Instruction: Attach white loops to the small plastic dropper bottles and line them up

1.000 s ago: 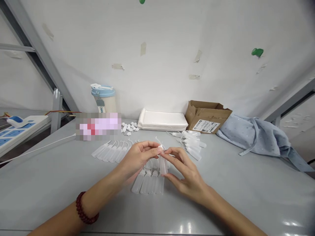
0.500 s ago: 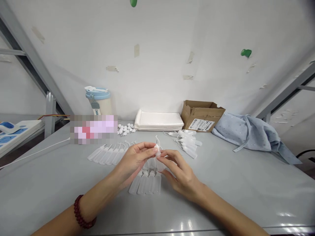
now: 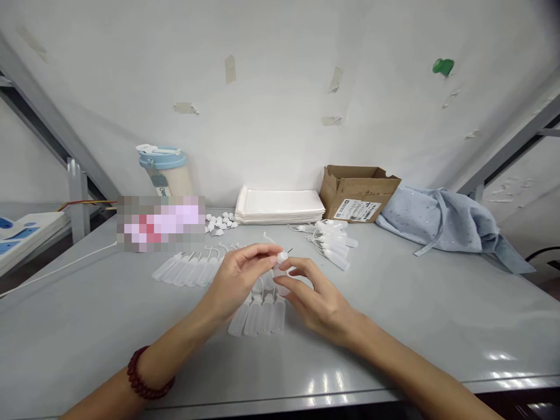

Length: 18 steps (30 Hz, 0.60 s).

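Between my hands is a small translucent squeeze bottle (image 3: 283, 287) with a white cap (image 3: 282, 256) and a thin dark needle tip pointing up to the right. My left hand (image 3: 234, 277), with a dark red bead bracelet at the wrist, pinches the cap between thumb and fingertips. The fingers of my right hand (image 3: 326, 303) are closed around the bottle's body, hiding part of it. Below and behind them lie several similar bottles (image 3: 258, 318) in a row. Another row of bottles (image 3: 186, 271) is to the left, partly covered by my left hand.
White needle caps (image 3: 221, 221) lie in a pile at the back. Beside them are a stack of white sheets (image 3: 280, 205), a cardboard box (image 3: 356, 195) and a blue cloth (image 3: 441, 227). More bottles (image 3: 332, 245) lie before the box. A blue-lidded cup (image 3: 168, 172) stands back left.
The bottle's needle tip has turned from upright to pointing right, and its loose tail shows further left. Both hands stay on the bottle. The camera view has shifted slightly.
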### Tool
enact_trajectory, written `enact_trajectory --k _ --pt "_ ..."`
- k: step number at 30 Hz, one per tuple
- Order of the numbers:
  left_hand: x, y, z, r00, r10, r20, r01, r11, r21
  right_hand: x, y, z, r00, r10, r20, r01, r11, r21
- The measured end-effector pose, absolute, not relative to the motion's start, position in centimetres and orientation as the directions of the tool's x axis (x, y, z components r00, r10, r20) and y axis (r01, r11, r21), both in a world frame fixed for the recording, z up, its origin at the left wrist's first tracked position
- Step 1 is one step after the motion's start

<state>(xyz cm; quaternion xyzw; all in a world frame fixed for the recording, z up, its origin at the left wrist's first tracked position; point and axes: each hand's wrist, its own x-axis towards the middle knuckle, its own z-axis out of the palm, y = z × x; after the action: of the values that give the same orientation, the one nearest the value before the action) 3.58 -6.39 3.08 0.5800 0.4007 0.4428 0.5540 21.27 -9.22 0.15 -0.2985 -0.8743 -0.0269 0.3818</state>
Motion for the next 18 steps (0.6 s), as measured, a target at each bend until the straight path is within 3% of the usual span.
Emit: enact_trajectory --k 6,13,18 --pt "3.3 -6.3 4.1 0.409 0.897 0.167 0.127 -0.237 0.963 21.2 -9.2 0.3 -0.543 0.462 0.701 0.533 0.835 -0.137" --pt "2.4 -5.7 4.1 0.513 0.843 0.164 0.129 -0.264 0.956 21.1 -9.3 0.4 -0.563 0.447 0.695 0.516 0.847 -0.127" --pt "2.4 -5.8 4.2 0.529 0.84 0.119 0.079 -0.189 0.979 21.0 -9.6 0.6 -0.586 0.434 0.685 0.515 0.851 -0.099"
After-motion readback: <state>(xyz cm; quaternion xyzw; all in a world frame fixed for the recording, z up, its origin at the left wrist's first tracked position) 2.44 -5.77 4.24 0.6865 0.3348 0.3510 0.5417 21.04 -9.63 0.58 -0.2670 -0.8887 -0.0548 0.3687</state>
